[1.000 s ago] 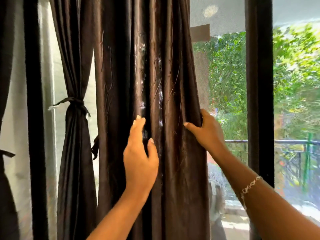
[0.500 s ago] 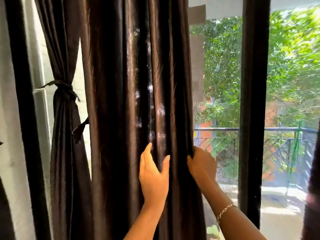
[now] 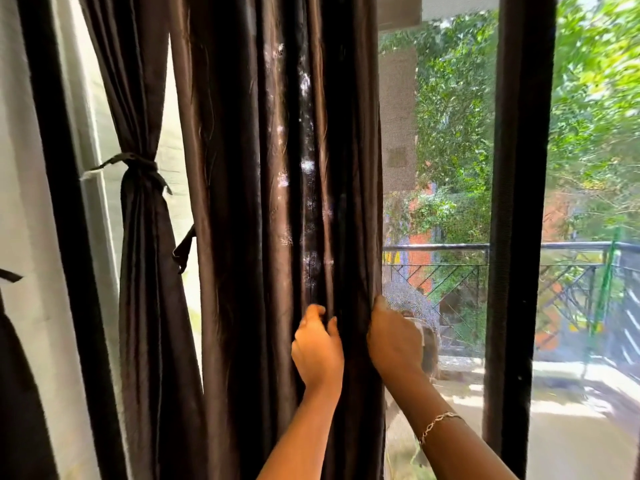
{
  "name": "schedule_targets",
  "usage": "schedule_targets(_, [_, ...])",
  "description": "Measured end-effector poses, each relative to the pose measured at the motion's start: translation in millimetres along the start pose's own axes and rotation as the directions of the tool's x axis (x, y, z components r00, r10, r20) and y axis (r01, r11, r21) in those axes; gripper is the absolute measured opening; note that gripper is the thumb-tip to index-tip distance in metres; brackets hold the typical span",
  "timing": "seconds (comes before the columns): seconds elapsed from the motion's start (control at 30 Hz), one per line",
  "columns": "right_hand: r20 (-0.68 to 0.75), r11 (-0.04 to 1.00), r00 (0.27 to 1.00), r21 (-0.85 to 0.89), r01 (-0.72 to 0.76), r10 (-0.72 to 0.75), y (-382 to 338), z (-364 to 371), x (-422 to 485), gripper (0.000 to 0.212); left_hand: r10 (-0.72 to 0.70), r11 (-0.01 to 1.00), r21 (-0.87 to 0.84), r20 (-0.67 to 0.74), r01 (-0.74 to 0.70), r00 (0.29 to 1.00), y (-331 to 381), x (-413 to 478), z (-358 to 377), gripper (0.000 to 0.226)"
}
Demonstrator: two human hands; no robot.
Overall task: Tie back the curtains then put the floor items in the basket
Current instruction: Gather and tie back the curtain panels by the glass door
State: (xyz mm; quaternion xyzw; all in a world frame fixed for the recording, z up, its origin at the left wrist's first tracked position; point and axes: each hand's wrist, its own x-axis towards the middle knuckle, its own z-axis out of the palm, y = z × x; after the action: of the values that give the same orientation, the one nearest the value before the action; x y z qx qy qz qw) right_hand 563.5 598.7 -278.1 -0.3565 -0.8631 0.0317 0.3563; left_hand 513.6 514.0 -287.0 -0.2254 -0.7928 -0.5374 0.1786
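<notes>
A dark brown curtain panel (image 3: 277, 168) hangs loose in the middle of the window. My right hand (image 3: 393, 341) grips its right edge, fingers curled round the fabric. My left hand (image 3: 317, 348) rests against the folds just to the left, fingers bent into the cloth; whether it holds a fold is unclear. A loose tie strap (image 3: 183, 249) dangles at the panel's left edge. Further left, a second curtain (image 3: 145, 271) is gathered and bound with a knotted tie (image 3: 138, 164). No floor items or basket are in view.
A dark window frame post (image 3: 516, 237) stands to the right, another (image 3: 65, 237) to the left. Behind the mesh screen lie a balcony railing (image 3: 485, 251) and green trees. A further dark curtain (image 3: 17, 375) shows at the far left edge.
Both hands have slid lower down the curtain and come closer together. The view has dropped and shifted right, and the right edge of the panel is drawn in slightly.
</notes>
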Motion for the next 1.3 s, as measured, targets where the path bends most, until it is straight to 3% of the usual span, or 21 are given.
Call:
schedule_targets(0.13, [-0.015, 1.0, 1.0, 0.011, 0.01, -0.01, -3, 4, 1, 0.041, 0.106, 0.986, -0.124, -0.066, -0.114, 0.992, -8, -8, 3, 0.008])
schedule_targets(0.3, [-0.001, 0.998, 1.0, 0.057, 0.019, -0.019, -12, 5, -1, 0.036, 0.011, 0.982, -0.188, 0.001, -0.011, 1.0, -4, 7, 5, 0.061])
schedule_targets(0.43, [0.014, 0.999, 0.999, 0.016, 0.042, -0.043, -17, 9, -3, 0.043, 0.019, 0.997, -0.074, 0.019, -0.018, 1.0, -2, 30, -1, 0.045])
schedule_targets(0.57, [0.016, 0.997, 0.997, 0.009, 0.073, -0.074, -23, 12, -1, 0.042, 0.078, 0.993, -0.094, 0.016, -0.076, 0.997, -6, 20, -4, 0.034])
schedule_targets(0.67, [0.026, 0.995, 0.995, 0.011, 0.097, -0.097, -29, 12, 0, 0.039, 0.141, 0.981, -0.14, 0.019, -0.137, 0.99, -8, 3, -2, 0.039])
schedule_targets(0.83, [0.09, 0.978, 0.974, 0.027, 0.205, -0.207, -37, 15, 0, 0.028, 0.122, 0.979, -0.174, 0.106, -0.102, 0.987, -8, 4, -5, 0.04])
schedule_targets(0.97, [0.208, 0.945, 0.926, 0.158, 0.285, -0.314, -37, 9, 0, 0.035, 0.154, 0.973, -0.2, 0.166, -0.119, 0.974, -14, 3, -10, 0.041])
schedule_targets(1.03, [0.303, 0.889, 0.885, 0.403, 0.217, -0.353, -37, 5, 2, 0.029, 0.151, 0.976, -0.183, 0.176, -0.119, 0.973, -19, 1, -10, 0.04])
schedule_targets(1.1, [0.41, 0.742, 0.851, 0.669, -0.036, -0.329, -36, -3, 4, 0.013, 0.14, 0.981, -0.158, 0.17, -0.113, 0.976, -23, -3, -9, 0.043])
schedule_targets(1.17, [0.482, 0.579, 0.822, 0.778, -0.242, -0.304, -38, -11, 5, 0.016, 0.121, 0.986, -0.132, 0.148, -0.102, 0.982, -26, -6, -8, 0.044])
schedule_targets(1.2, [0.491, 0.549, 0.824, 0.787, -0.281, -0.283, -40, -13, 4, 0.015, 0.119, 0.987, -0.122, 0.135, -0.103, 0.984, -27, -7, -8, 0.041])
schedule_targets(1.3, [0.35, 0.692, 0.928, 0.703, -0.168, -0.13, -47, -5, 4, 0.032, 0.137, 0.983, -0.141, 0.154, -0.115, 0.979, -27, -11, -7, 0.04])
